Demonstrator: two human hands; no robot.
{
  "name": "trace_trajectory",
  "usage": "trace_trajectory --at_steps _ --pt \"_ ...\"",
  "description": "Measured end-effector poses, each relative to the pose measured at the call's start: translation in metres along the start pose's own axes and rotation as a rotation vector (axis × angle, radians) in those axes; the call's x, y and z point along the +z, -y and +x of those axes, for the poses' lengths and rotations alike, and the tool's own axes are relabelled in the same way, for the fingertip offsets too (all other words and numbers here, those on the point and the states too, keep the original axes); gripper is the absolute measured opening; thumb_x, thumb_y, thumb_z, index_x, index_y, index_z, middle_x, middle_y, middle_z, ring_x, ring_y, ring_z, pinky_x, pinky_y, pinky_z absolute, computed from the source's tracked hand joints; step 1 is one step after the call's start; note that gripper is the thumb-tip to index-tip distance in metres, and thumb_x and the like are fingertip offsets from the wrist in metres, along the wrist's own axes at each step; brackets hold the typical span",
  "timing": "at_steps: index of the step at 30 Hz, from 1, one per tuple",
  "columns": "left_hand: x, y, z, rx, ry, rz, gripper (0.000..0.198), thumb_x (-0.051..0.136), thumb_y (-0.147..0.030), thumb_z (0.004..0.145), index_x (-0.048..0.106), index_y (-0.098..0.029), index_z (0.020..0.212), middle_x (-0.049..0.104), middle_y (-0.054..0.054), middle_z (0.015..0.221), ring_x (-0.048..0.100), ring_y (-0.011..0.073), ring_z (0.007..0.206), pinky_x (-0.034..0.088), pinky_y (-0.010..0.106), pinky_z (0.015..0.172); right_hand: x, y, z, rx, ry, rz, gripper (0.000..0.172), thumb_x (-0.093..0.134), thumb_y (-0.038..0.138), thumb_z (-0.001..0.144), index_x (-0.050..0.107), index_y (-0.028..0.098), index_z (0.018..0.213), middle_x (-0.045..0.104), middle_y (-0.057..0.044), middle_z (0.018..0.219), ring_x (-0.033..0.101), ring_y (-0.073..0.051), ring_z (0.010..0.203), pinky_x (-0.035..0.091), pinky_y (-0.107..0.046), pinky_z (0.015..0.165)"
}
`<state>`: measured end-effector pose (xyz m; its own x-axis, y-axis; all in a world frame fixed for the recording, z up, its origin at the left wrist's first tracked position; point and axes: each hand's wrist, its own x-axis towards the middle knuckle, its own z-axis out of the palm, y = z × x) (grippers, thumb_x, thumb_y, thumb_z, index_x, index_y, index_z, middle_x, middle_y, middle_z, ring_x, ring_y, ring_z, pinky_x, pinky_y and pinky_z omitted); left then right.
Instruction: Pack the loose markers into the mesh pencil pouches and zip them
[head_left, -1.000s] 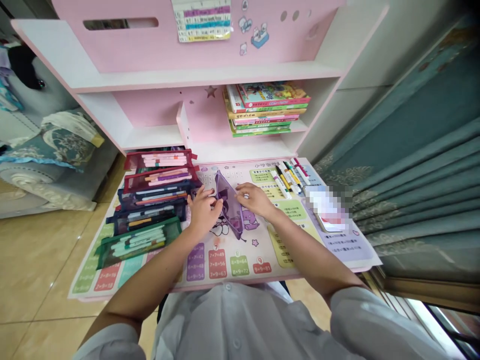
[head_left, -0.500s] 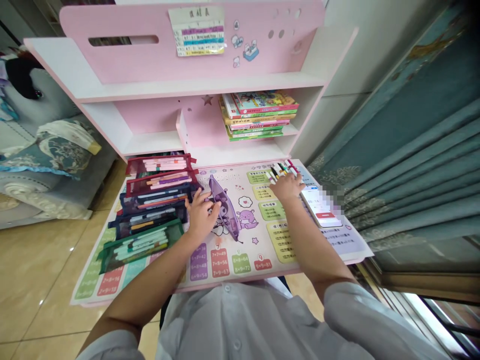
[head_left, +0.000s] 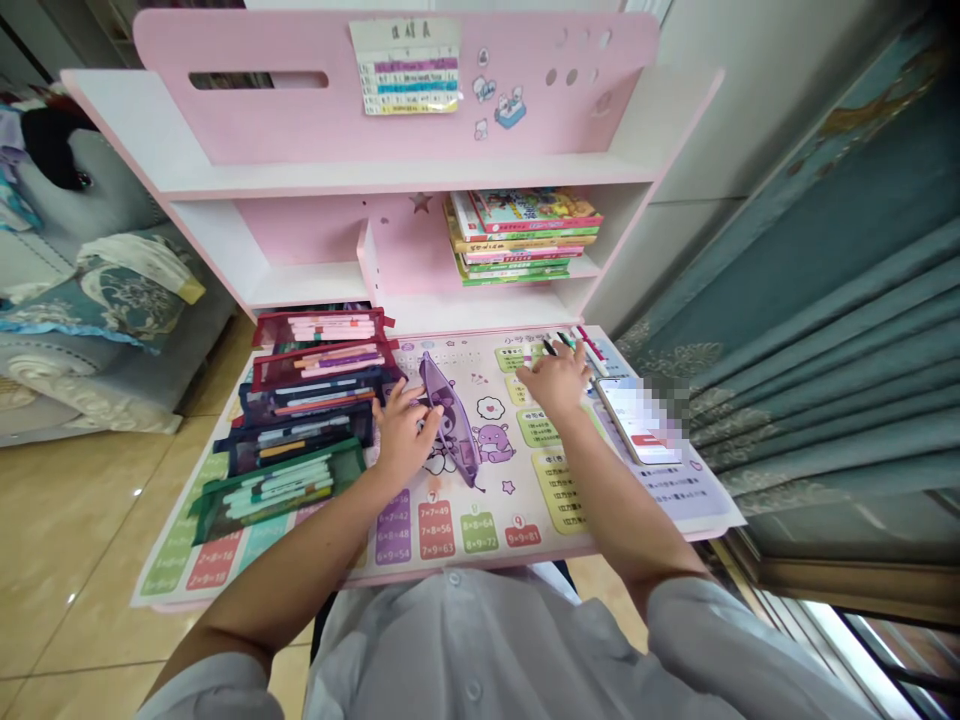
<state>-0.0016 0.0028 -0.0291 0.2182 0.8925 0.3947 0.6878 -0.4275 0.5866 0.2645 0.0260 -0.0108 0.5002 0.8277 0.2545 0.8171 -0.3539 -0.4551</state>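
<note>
A purple mesh pencil pouch [head_left: 454, 415] with a cartoon print stands on the desk, its side propped up. My left hand [head_left: 405, 435] is at its left side, the thumb against its edge and the fingers curled over its dark far part. My right hand [head_left: 556, 380] is bent over several markers, palm down, fingers closed around some of them. A black-tipped marker [head_left: 550, 348] and a white one stick out past the fingers. Markers with magenta barrels [head_left: 592, 345] lie just beyond that hand. What the palm covers is hidden.
Mesh pouches full of pens lie at the left, among them a red one [head_left: 322, 327] and a green one [head_left: 281, 490]. A phone [head_left: 637, 420] lies right of my right hand. Books [head_left: 525, 240] are stacked on the shelf. A printed mat [head_left: 480, 345] covers the desk.
My right hand has drawn slightly left and toward me, with some markers gathered under its fingers; fewer lie beyond it. My left hand and the purple pouch have hardly moved.
</note>
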Motion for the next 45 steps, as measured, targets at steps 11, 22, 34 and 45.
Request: trace_trajectory --at_steps 11,22,34,45 --pt "0.001 -0.009 -0.002 0.001 0.005 0.021 0.032 0.060 -0.034 0.094 0.069 -0.020 0.067 0.071 0.009 0.125 0.047 0.0393 0.140 0.022 0.080 0.111 -0.012 0.062 -0.075 -0.309 0.168 0.489 0.018 0.068 0.027 0.071 0.058 0.022 0.057 0.058 -0.012 0.145 0.028 -0.038 0.151 0.029 -0.064 0.115" --pt "0.006 -0.010 -0.006 0.018 -0.013 0.033 0.031 0.058 -0.030 0.093 0.067 -0.021 0.065 0.072 0.008 0.124 0.047 0.0367 0.139 0.023 0.075 0.113 -0.002 0.078 -0.085 -0.279 0.426 0.201 0.022 0.067 0.032 0.080 0.065 0.019 0.063 0.048 -0.014 0.154 0.015 -0.041 0.155 0.022 -0.070 0.115" --pt "0.005 -0.010 -0.007 0.022 -0.010 0.049 0.029 0.060 -0.028 0.091 0.066 -0.021 0.063 0.071 0.007 0.124 0.048 0.0369 0.139 0.024 0.076 0.114 0.015 0.074 -0.085 -0.366 0.434 0.143 0.019 0.064 0.031 0.084 0.073 0.018 0.073 0.051 -0.018 0.151 0.021 -0.044 0.153 0.029 -0.069 0.114" --pt "-0.002 -0.014 -0.005 -0.029 0.043 0.034 0.033 0.061 -0.029 0.092 0.063 -0.020 0.061 0.070 0.007 0.126 0.045 0.0398 0.141 0.021 0.081 0.112 -0.002 -0.018 0.007 -0.006 -0.017 -0.099 0.024 0.062 0.029 0.084 0.075 0.014 0.098 0.044 -0.018 0.154 0.017 -0.046 0.152 0.025 -0.071 0.114"
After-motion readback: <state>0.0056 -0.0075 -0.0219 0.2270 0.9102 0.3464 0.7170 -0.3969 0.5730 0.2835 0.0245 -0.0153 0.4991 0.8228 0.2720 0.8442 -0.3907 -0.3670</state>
